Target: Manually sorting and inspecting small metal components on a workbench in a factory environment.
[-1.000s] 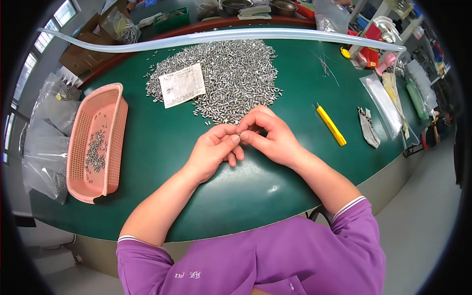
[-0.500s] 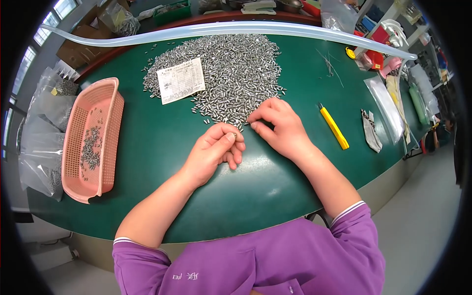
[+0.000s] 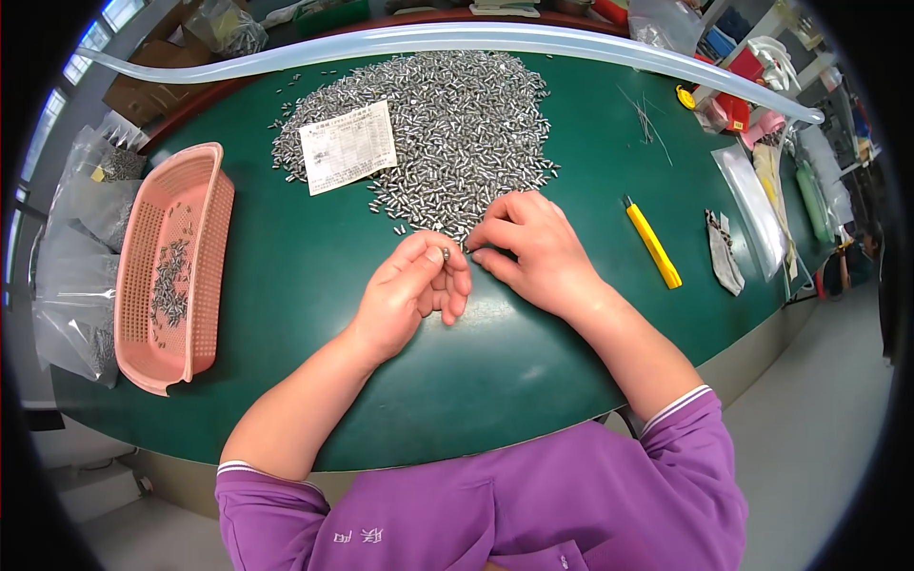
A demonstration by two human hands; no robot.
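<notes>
A large heap of small silvery metal pins (image 3: 466, 124) is spread over the green table. My left hand (image 3: 405, 290) is just in front of the heap's near tip, its thumb and forefinger closed on one small metal pin (image 3: 446, 254), the other fingers curled loosely. Close beside it, my right hand (image 3: 538, 247) reaches to the near tip of the heap. Its thumb and forefinger come together by a few pins there, and what lies between them is too small to make out. A printed paper slip (image 3: 348, 148) rests on the heap's left part.
On the left stands a pink plastic basket (image 3: 205, 285) with some pins inside, beside clear bags (image 3: 71, 276) of parts. A yellow cutter (image 3: 654, 246) lies to the right, near a patterned cloth piece (image 3: 724, 252). A long translucent tube (image 3: 428, 40) stretches across the far side.
My right hand has moved slightly left, its fingertips closer to my left hand. The left hand has tilted a little and still pinches a pin. The whole view has shifted slightly.
</notes>
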